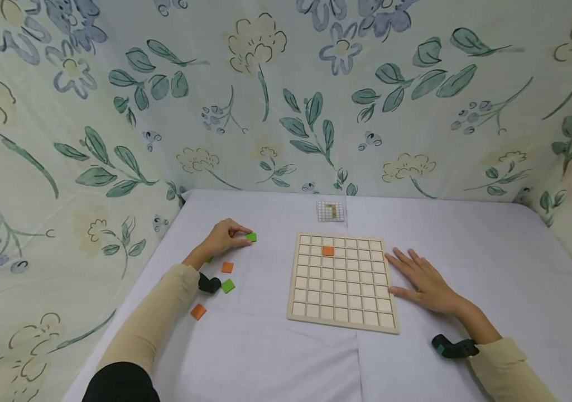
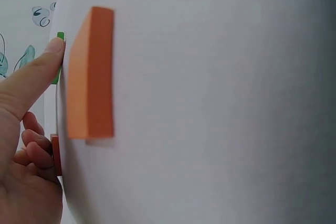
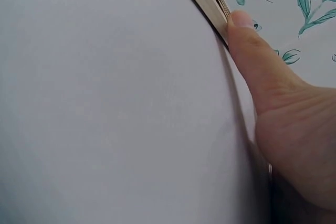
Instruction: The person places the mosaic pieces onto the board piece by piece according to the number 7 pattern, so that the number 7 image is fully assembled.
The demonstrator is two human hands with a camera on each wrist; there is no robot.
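Pinching a green tile (image 1: 251, 237): the left hand (image 1: 222, 238), on my feed.
I see the right hand (image 1: 427, 286), fingers spread, touching the wooden board's (image 1: 341, 273) right edge.

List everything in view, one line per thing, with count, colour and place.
Grid board: one, pale wood, mid-table
Orange tiles: at least three, orange, one on the board, others left of it
Green tiles: three visible, green, left of the board
Pattern card: one, white with coloured cells, beyond the board
Tablecloth: white, over the table
Floral cloth: whitish, printed blue, green and yellow, around the table
Wrist devices: two, black, one per wrist
Sleeves: two, beige, on both arms
Left hand: one, bare, pinching a green tile
Right hand: one, bare, at the board's right edge
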